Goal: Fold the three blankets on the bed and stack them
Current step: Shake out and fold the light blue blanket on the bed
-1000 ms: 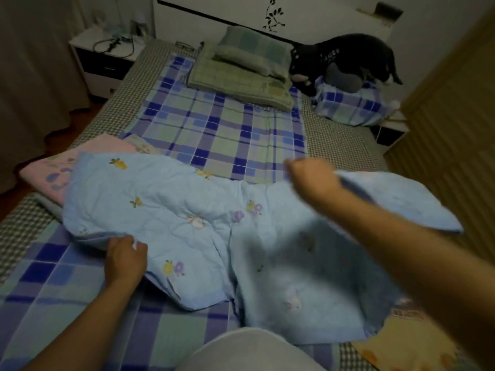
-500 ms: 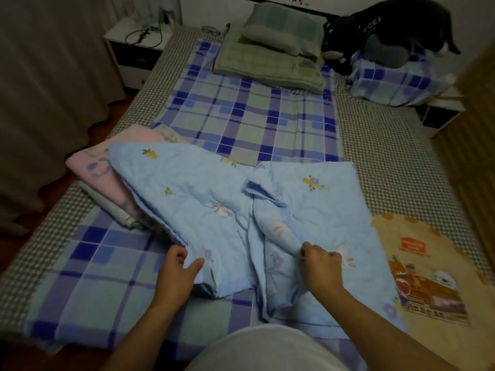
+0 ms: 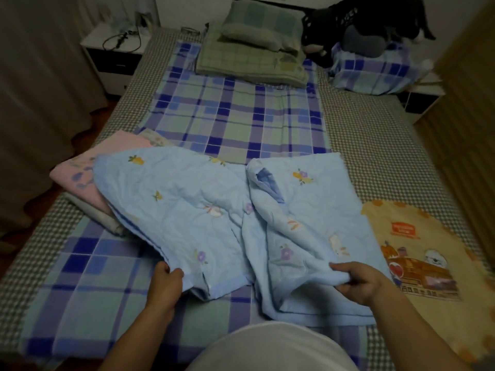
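Observation:
A light blue blanket (image 3: 227,218) with small flower prints lies rumpled across the middle of the bed. My left hand (image 3: 166,286) grips its near left corner. My right hand (image 3: 359,281) pinches a fold of its near edge further right. A folded pink blanket (image 3: 88,180) sits at the left edge of the bed, partly under the blue one. A yellow blanket (image 3: 417,253) with a cartoon print lies flat at the right.
The bed carries a blue-green plaid sheet (image 3: 235,116). At the head are a green folded cover with a pillow (image 3: 257,49), a plaid cushion (image 3: 372,73) and a dark plush toy (image 3: 364,25). A nightstand (image 3: 115,52) stands far left, curtains left, a wooden wardrobe right.
My right hand laid the blanket's right side down and came back to the near edge. My left hand slid right along the near edge. The view tilted lower over the bed.

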Demonstrator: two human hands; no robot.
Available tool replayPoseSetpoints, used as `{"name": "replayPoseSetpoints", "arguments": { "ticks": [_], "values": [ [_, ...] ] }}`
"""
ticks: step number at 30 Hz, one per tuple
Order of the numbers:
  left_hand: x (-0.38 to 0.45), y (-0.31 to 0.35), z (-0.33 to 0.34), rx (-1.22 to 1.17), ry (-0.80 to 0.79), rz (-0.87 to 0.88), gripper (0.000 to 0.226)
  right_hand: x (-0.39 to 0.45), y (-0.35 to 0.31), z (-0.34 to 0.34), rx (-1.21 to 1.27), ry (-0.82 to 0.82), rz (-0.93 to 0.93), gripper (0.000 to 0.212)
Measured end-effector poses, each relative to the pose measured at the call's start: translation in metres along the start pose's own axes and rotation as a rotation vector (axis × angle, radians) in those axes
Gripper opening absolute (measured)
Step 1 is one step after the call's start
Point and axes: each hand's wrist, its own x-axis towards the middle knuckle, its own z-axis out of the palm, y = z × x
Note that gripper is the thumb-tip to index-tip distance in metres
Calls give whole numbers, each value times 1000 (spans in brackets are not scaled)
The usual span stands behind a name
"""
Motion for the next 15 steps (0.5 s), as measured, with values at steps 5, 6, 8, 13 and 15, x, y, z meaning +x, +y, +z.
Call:
{"name": "replayPoseSetpoints", "arguments": {
  "ticks": [5, 6, 8, 13, 15],
  "values": [
    [-13, 9, -18, 109, -21, 107, 16, -55, -42, -20, 113, 58, -390, 74],
    [-12, 9, -22, 120, -17, 116, 16, -76, -53, -16, 66, 183, -600, 44],
    [-7, 3, -31, 142, -47, 122, 24, -109, -76, -2, -45, 445, -979, 17],
    [-12, 9, -35, 188, -124, 163, 27, -141, -92, 83, -216, 489, -1244, 16],
    [-24, 21, -31, 134, -172, 158, 18, -130, -70, 121, -407, 347, -1231, 16]
  ]
}}
